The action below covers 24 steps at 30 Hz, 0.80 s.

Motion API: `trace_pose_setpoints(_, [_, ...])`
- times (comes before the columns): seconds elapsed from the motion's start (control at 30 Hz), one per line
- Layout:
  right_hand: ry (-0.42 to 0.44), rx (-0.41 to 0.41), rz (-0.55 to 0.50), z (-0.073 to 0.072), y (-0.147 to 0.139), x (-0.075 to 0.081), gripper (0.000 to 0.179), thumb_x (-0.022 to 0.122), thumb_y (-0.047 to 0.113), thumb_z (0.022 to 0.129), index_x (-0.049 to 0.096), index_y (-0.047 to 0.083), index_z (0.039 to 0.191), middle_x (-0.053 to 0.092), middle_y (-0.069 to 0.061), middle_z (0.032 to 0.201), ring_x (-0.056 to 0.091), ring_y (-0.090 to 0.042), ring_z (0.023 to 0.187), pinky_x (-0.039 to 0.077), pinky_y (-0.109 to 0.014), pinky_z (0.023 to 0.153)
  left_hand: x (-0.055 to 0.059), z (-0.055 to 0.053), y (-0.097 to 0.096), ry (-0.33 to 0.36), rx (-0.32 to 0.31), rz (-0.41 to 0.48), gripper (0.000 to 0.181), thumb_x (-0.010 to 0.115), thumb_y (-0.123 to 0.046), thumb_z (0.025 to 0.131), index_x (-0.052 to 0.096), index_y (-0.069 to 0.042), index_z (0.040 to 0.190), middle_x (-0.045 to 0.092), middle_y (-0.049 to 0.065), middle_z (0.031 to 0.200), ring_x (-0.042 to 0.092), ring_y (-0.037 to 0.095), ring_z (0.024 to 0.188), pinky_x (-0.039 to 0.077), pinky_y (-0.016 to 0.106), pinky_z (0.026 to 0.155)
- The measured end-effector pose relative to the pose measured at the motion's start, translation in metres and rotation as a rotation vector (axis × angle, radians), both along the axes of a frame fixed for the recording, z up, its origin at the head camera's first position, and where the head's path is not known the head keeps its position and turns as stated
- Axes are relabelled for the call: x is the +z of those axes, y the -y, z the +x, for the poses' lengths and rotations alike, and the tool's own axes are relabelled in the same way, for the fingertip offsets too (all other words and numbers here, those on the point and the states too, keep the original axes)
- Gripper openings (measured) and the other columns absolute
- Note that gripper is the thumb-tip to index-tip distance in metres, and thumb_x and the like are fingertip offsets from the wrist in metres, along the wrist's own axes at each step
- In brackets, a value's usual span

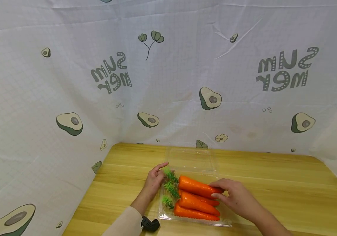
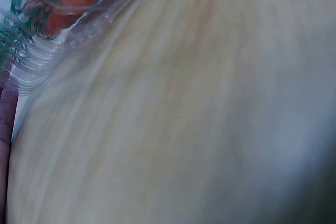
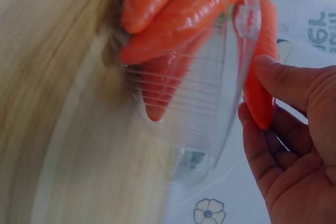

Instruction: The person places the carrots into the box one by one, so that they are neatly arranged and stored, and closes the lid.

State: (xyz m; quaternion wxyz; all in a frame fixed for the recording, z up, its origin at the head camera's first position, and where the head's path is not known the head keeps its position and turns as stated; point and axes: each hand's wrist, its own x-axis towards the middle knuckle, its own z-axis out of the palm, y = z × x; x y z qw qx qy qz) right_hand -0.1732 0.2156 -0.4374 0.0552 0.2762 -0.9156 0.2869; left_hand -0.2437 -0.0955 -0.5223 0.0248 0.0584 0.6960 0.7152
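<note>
Several orange carrots with feathery green tops lie side by side in a clear plastic clamshell box point(image 1: 225, 224), whose lid point(image 1: 190, 159) is folded back. My right hand point(image 1: 235, 198) pinches the narrow tip of the rearmost carrot point(image 1: 196, 186) between thumb and fingers; the right wrist view shows this carrot point(image 3: 265, 35) raised at the box rim. The nearer carrots point(image 1: 196, 213) rest below it. At the box's left side, by the green tops point(image 1: 171, 188), my left hand point(image 1: 153, 182) touches the wall with its index finger extended. Its other fingertips are partly hidden.
The box stands on a wood-grain table point(image 1: 274, 186). A black curved object point(image 1: 150, 224) is beside the left wrist at the front. Behind and beside the table hangs a white cloth point(image 1: 180, 75) printed with avocados.
</note>
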Motion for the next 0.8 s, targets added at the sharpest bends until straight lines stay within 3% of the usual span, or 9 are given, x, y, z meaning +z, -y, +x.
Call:
trace_pose_setpoints(0.03, [0.017,0.005,0.005,0.0,0.001,-0.001,0.029,0.082,0.015,0.084,0.077,0.017,0.113,0.076,0.009,0.103,0.065,0.004,0.087,0.06,-0.026,0.077,0.0,0.0,0.0,-0.003,0.005,-0.008,0.049,0.045,0.002,0.096,0.056,-0.001,0.144,0.035,-0.012,0.059,0.032,0.002,0.05,0.03,0.017,0.052])
trace_pose_setpoints(0.13, [0.058,0.004,0.033,-0.001,0.005,-0.004,0.028,0.081,0.017,0.085,0.077,0.018,0.112,0.076,0.009,0.104,0.065,0.003,0.087,0.059,-0.025,0.077,0.001,0.0,0.0,0.01,0.002,0.018,0.045,0.044,-0.001,0.101,0.056,-0.001,0.144,0.052,-0.013,0.068,0.037,0.001,0.054,0.035,0.017,0.055])
trace_pose_setpoints(0.2, [0.076,-0.013,0.062,-0.002,0.007,-0.005,0.027,0.081,0.019,0.085,0.077,0.019,0.112,0.075,0.01,0.104,0.066,0.001,0.088,0.059,-0.026,0.077,0.0,0.0,0.001,0.017,-0.006,0.045,0.042,0.044,-0.008,0.105,0.054,0.002,0.145,0.062,-0.015,0.089,0.042,0.001,0.062,0.039,0.017,0.061])
trace_pose_setpoints(0.27, [0.077,-0.036,0.093,-0.002,0.008,-0.006,0.027,0.082,0.02,0.084,0.077,0.02,0.11,0.075,0.009,0.104,0.068,-0.004,0.09,0.06,-0.029,0.078,0.0,-0.001,0.001,0.028,-0.014,0.09,0.042,0.045,-0.015,0.108,0.053,0.004,0.145,0.059,-0.012,0.1,0.043,0.002,0.069,0.041,0.018,0.067])
trace_pose_setpoints(0.43, [0.063,-0.087,0.135,-0.002,0.01,-0.007,0.027,0.083,0.024,0.084,0.077,0.019,0.109,0.076,0.007,0.106,0.071,-0.018,0.098,0.061,-0.041,0.084,-0.001,-0.002,0.002,0.045,-0.031,0.196,0.047,0.046,-0.022,0.109,0.049,0.008,0.145,0.04,-0.006,0.085,0.035,0.005,0.07,0.036,0.02,0.068])
trace_pose_setpoints(0.67, [0.113,-0.207,0.005,-0.005,0.005,-0.006,0.024,0.081,0.023,0.087,0.077,0.02,0.11,0.074,0.008,0.106,0.069,-0.017,0.096,0.061,-0.04,0.084,-0.004,-0.003,0.002,0.055,-0.042,0.217,0.048,0.048,-0.014,0.107,0.042,0.006,0.151,0.049,-0.013,0.071,0.041,0.003,0.065,0.04,0.019,0.066])
trace_pose_setpoints(0.8, [0.144,-0.282,-0.118,-0.012,-0.001,-0.009,0.033,0.08,0.021,0.089,0.073,0.011,0.119,0.074,0.0,0.109,0.068,-0.018,0.095,0.059,-0.033,0.083,-0.003,-0.004,0.003,0.084,-0.044,0.232,0.054,0.051,-0.014,0.105,0.037,0.003,0.155,0.052,-0.012,0.076,0.044,0.003,0.068,0.045,0.019,0.071])
